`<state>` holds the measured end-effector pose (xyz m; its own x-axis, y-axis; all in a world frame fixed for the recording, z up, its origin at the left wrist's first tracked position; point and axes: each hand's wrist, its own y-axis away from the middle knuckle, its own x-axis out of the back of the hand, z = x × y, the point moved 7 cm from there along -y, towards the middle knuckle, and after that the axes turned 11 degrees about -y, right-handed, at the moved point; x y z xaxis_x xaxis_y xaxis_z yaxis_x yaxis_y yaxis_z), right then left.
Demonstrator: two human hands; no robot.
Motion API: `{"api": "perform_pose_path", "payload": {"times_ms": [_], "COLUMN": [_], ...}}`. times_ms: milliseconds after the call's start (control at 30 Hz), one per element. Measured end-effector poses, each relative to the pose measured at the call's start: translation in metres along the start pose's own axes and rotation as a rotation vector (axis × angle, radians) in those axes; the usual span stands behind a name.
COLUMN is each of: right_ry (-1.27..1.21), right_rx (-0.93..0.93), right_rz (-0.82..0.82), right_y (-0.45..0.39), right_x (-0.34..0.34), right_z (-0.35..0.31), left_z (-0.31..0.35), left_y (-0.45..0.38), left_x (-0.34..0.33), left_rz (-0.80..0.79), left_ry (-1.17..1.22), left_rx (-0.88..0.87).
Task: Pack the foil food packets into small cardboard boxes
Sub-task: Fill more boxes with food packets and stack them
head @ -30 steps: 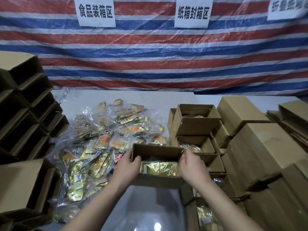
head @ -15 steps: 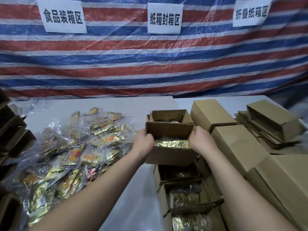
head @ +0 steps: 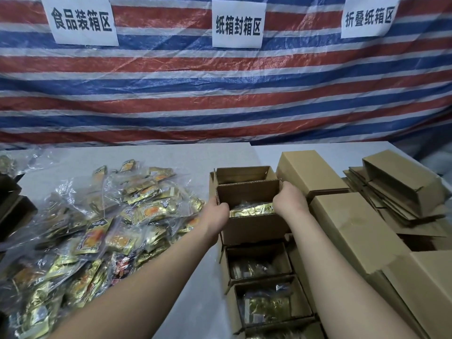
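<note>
Open cardboard box [head: 254,227] with gold foil packets [head: 252,209] inside is sitting in the box row at desk [head: 171,160] centre-right; left hand [head: 216,211] and right hand [head: 289,201] are gripping its side walls, fingers curled over the rims. Loose packet pile [head: 97,228] is lying left on the white desk, closed cartons [head: 352,231] right, striped tarp [head: 220,94] with three paper signs [head: 237,24] hanging behind.

White table [head: 156,162] — loose heap of foil food packets [head: 97,231] on its left part; row of open small cardboard boxes [head: 261,267] centre-right; closed cartons [head: 352,228] and flattened cardboard [head: 391,199] at right.
</note>
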<state>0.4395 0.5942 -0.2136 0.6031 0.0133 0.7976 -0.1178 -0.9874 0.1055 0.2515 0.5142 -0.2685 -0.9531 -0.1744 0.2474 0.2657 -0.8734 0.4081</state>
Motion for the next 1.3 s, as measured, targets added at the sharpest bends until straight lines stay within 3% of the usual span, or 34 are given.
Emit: {"api": "perform_pose_path", "payload": {"times_ms": [300, 667, 867, 1100, 1300], "right_ry": [0.132, 0.056, 0.052, -0.061, -0.228], "right_rx": [0.016, 0.021, 0.082, 0.323, 0.436], "right_rz": [-0.022, 0.051, 0.075, 0.232, 0.123], "right_y": [-0.017, -0.017, -0.006, 0.031, 0.075], "right_x": [-0.019, -0.016, -0.014, -0.008, -0.044], "right_z": [0.008, 0.019, 0.008, -0.039, -0.104], "left_z": [-0.008, -0.010, -0.012, -0.014, -0.019], "left_y": [-0.021, -0.020, -0.005, 0.028, 0.063], "left_x": [-0.008, -0.011, -0.001, 0.059, 0.127], "left_rz": [-0.011, -0.044, -0.100, 0.000, 0.121], "left_ry": [0.017, -0.221, -0.138, -0.156, -0.177], "left_rx": [0.043, 0.012, 0.020, -0.095, -0.186]}}
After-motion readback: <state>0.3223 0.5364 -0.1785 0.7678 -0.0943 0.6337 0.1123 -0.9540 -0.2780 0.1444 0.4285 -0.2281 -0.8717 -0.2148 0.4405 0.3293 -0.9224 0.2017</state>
